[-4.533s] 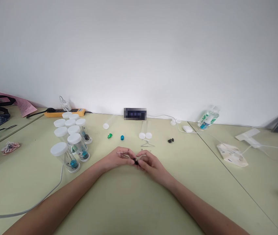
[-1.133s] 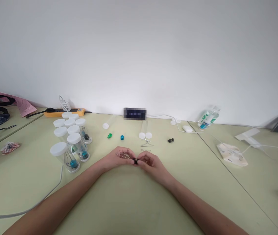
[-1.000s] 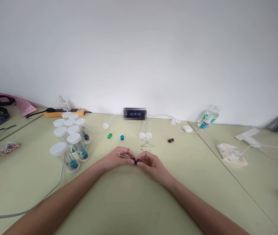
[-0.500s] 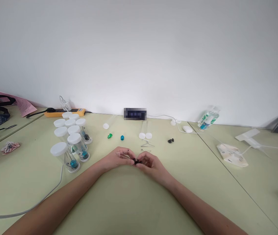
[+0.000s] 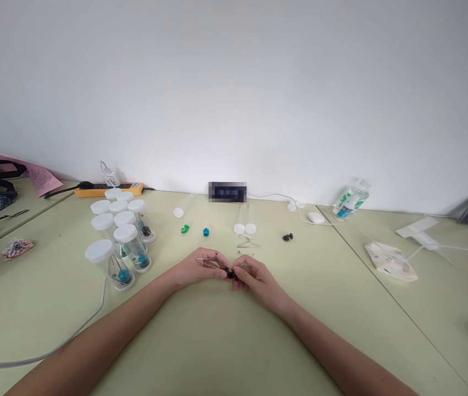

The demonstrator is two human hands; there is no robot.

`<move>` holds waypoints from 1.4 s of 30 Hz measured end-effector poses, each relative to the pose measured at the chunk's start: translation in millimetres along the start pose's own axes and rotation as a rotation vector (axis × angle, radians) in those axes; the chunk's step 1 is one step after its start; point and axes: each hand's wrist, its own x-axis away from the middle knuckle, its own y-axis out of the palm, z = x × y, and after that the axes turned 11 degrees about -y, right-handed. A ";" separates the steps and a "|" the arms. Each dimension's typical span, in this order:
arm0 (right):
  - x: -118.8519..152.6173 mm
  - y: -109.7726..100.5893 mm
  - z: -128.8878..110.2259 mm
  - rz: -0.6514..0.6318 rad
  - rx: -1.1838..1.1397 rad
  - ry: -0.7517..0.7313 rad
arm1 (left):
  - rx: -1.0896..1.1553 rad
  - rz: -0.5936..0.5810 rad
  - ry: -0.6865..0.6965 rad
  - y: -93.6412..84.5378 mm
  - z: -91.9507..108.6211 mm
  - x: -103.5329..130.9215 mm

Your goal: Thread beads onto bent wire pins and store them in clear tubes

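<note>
My left hand [image 5: 204, 267] is closed around a small shiny black piece [image 5: 230, 273], with a thin bent metal wire [image 5: 207, 259] also sticking out of its fingers. From the other side, my right hand [image 5: 254, 278] pinches the same black piece between thumb and fingers. Its exact kind is too small to make out. Just beyond the hands lie more thin metal wires [image 5: 249, 245]. Farther back are a green piece [image 5: 185, 229], a blue piece [image 5: 206, 232] and some black pieces [image 5: 287, 237].
Several clear tubes with white caps [image 5: 100, 251] stand at the left, small coloured pieces inside. More clear tubes [image 5: 244, 220] lie near the wall. A yellow power strip [image 5: 130, 190], a plastic bottle [image 5: 351, 202], a white mouse-like object [image 5: 315, 218] and a paper packet [image 5: 390, 262] sit around the table.
My right thumb and fingers have shifted their grip on the black piece, and fingers now show beneath it. The left hand has barely moved.
</note>
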 end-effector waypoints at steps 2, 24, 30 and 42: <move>0.0 0.0 0.6 0.014 0.030 0.002 | 0.003 0.011 -0.016 0.0 -0.2 0.1; 0.3 0.5 -1.4 -0.006 0.012 0.011 | 0.018 -0.009 -0.009 0.2 0.2 -0.8; 0.1 0.6 -1.8 0.006 -0.003 0.013 | 0.026 0.008 -0.022 0.5 0.3 0.0; 0.4 0.5 0.7 0.018 -0.033 -0.003 | 0.009 0.002 -0.011 1.8 1.8 0.5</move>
